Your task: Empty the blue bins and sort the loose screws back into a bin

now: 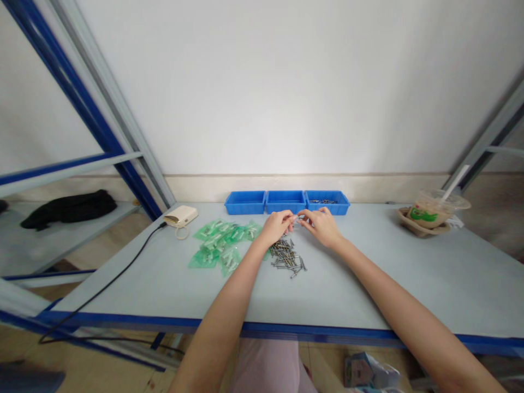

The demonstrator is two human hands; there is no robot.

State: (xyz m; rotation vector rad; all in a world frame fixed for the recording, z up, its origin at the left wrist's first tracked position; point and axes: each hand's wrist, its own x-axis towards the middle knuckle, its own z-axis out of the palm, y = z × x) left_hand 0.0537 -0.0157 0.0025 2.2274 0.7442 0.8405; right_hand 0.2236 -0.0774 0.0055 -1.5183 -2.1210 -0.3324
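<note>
My left hand (pixel 280 225) and my right hand (pixel 318 225) meet above the table, just in front of the blue bins. Both have fingers bent and pressed together at the tips, around something too small to make out. Below my left hand lies a loose pile of metal screws (pixel 286 256). Several green plastic packets (pixel 221 243) with small parts inside are heaped left of the pile. The right blue bin (pixel 327 208) holds some screws. The middle blue bin (pixel 285 203) and the left blue bin (pixel 245 203) show no contents.
A cream-coloured device (pixel 180 216) with a black cable (pixel 118 278) sits at the table's left. On the right, a plastic drink cup (pixel 429 210) with a straw stands in a cardboard holder (pixel 421 227). Blue and grey frame posts rise on both sides.
</note>
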